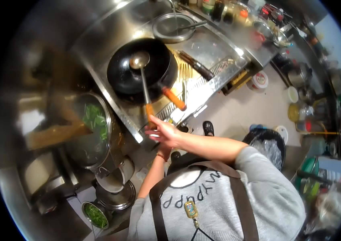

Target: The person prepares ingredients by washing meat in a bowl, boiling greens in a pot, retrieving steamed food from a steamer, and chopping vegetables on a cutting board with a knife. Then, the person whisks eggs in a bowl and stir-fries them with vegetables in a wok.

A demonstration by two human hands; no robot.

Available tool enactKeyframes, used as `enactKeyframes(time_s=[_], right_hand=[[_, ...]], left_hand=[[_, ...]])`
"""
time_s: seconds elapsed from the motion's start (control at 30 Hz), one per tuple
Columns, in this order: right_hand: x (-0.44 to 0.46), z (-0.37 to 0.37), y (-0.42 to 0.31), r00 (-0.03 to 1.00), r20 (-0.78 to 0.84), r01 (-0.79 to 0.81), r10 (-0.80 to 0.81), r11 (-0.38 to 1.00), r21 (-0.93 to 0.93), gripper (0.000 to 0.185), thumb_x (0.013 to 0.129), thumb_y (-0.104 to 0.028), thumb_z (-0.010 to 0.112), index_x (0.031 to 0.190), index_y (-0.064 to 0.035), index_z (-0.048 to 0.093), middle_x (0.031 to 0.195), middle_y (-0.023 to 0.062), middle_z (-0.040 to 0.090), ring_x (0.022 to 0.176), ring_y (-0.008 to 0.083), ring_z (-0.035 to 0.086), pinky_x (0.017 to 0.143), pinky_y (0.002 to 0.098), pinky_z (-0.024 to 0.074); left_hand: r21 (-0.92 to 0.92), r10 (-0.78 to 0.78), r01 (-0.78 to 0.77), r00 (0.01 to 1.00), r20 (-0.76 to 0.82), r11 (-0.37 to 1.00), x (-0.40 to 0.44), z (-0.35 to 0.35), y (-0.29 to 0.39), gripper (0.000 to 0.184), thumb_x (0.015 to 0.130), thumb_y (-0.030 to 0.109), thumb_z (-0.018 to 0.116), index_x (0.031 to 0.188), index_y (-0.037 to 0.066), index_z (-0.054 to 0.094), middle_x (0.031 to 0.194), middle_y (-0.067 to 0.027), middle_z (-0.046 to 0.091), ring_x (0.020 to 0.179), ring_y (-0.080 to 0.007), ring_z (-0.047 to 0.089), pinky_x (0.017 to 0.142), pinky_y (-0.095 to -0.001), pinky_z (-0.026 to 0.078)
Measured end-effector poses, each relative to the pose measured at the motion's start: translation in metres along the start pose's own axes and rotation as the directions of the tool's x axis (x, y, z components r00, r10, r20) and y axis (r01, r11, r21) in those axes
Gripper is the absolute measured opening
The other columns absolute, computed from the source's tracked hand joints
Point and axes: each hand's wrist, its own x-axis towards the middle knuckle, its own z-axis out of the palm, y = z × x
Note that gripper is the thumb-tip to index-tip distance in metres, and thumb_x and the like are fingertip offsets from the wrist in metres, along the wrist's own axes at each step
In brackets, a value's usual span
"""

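Right hand (165, 131) apparently holds ladle (144, 86) near stove edge (128, 125).

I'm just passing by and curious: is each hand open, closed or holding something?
Left hand: mostly hidden; cannot tell.
Right hand: at the ladle handle; whether gripping it, cannot tell.

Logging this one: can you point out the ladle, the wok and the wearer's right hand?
Ladle (145, 85): head view, on its metal shaft.
Wok (158, 64): head view, on its dark inner surface.
Right hand (165, 131): head view, on the back of the hand.
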Motion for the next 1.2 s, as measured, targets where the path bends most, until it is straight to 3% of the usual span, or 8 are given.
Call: enactKeyframes(time_s=[0.3, 0.33, 0.37, 0.6, 0.87, 1.03, 1.1, 1.2], right_hand=[[-0.011, -0.065, -0.25, 0.926, 0.26, -0.271, 0.275, 0.961, -0.051, 0.019, 0.091, -0.025, 0.056, 0.09, -0.0067, 0.051, 0.056, -0.005, 0.044, 0.038, 0.0052, 0.034, 0.035, 0.0202, 0.025], [-0.017, -0.098, -0.27, 0.892, 0.337, -0.227, 0.302, 0.943, -0.243, 0.018, 0.09, -0.024, 0.056, 0.092, -0.0064, 0.051, 0.058, -0.0012, 0.049, 0.04, 0.0066, 0.04, 0.036, 0.0207, 0.0287], [-0.035, -0.11, -0.289, 0.949, 0.225, -0.074, 0.221, 0.85, -0.521, 0.016, 0.09, -0.02, 0.056, 0.093, -0.0046, 0.051, 0.059, 0.0018, 0.051, 0.042, 0.0091, 0.047, 0.037, 0.0221, 0.0354], [-0.086, -0.2, -0.342, 0.944, 0.259, 0.326, -0.205, 0.458, -0.827, 0.03, 0.083, -0.008, 0.06, 0.109, 0.0023, 0.049, 0.071, 0.005, 0.053, 0.056, 0.0125, 0.05, 0.051, 0.0257, 0.0419], [-0.111, -0.246, -0.341, 0.628, 0.402, 0.34, -0.666, -0.23, -0.912, 0.03, 0.078, -0.01, 0.062, 0.105, -0.0006, 0.054, 0.076, 0.0205, 0.059, 0.07, 0.0383, 0.059, 0.064, 0.0375, 0.0464], [-0.118, -0.251, -0.316, 0.627, 0.471, 0.522, -0.62, -0.114, -0.845, 0.028, 0.082, -0.006, 0.059, 0.109, -0.0012, 0.052, 0.071, 0.0061, 0.055, 0.054, 0.0166, 0.054, 0.051, 0.0298, 0.0436], [-0.126, -0.233, -0.305, 0.962, 0.188, 0.272, -0.197, 0.639, -0.72, 0.023, 0.087, -0.008, 0.056, 0.109, -0.0011, 0.052, 0.068, 0.0014, 0.049, 0.046, 0.0107, 0.046, 0.042, 0.0237, 0.0375], [-0.107, -0.214, -0.291, 0.935, 0.343, 0.057, 0.094, 0.912, -0.405, 0.023, 0.093, -0.018, 0.052, 0.109, -0.0026, 0.05, 0.062, -0.003, 0.04, 0.041, 0.0059, 0.035, 0.037, 0.0202, 0.0279]], left_hand=[[-0.52, 0.395, -0.505, 0.863, -0.314, 0.689, 0.121, 0.177, 0.103, 0.039, 0.096, 0.031, 0.044, 0.125, 0.004, 0.045, 0.091, -0.0067, 0.057, 0.084, -0.0159, 0.059, 0.08, -0.0308, 0.05], [-0.789, 0.491, -0.161, 0.849, 0.195, 0.592, 0.125, 0.158, 0.104, 0.022, 0.094, 0.022, 0.048, 0.108, 0.005, 0.051, 0.069, 0.0013, 0.05, 0.056, -0.0066, 0.051, 0.055, -0.0199, 0.045], [-0.649, 0.249, -0.295, 0.954, -0.165, 0.701, 0.121, 0.167, 0.118, 0.011, 0.093, 0.016, 0.049, 0.096, 0.006, 0.05, 0.061, 0.0057, 0.042, 0.042, -0.0033, 0.036, 0.043, -0.0165, 0.034], [-0.601, 0.041, -0.18, 0.971, -0.238, 0.778, 0.128, 0.247, 0.154, 0.008, 0.086, 0.009, 0.054, 0.087, 0.008, 0.046, 0.062, 0.002, 0.044, 0.049, -0.0122, 0.046, 0.042, -0.0262, 0.04], [0.488, 0.325, -0.013, 0.762, -0.561, 0.873, 0.124, 0.296, 0.133, 0.021, 0.078, -0.001, 0.054, 0.091, 0.004, 0.038, 0.056, -0.0055, 0.047, 0.041, -0.0166, 0.05, 0.035, -0.0301, 0.042], [0.601, 0.396, 0.004, 0.749, -0.532, 0.799, 0.122, 0.283, 0.12, 0.023, 0.078, 0.0, 0.056, 0.091, 0.005, 0.038, 0.058, -0.0052, 0.048, 0.041, -0.0158, 0.051, 0.036, -0.0284, 0.041], [0.519, 0.39, -0.073, 0.749, -0.535, 0.852, 0.121, 0.276, 0.117, 0.022, 0.078, 0.0, 0.057, 0.09, 0.006, 0.039, 0.059, -0.0047, 0.049, 0.041, -0.0153, 0.05, 0.036, -0.028, 0.04], [0.386, 0.349, -0.133, 0.744, -0.57, 0.913, 0.115, 0.274, 0.125, 0.02, 0.079, 0.0, 0.058, 0.088, 0.007, 0.042, 0.061, -0.0024, 0.048, 0.044, -0.0131, 0.048, 0.038, -0.026, 0.04]])
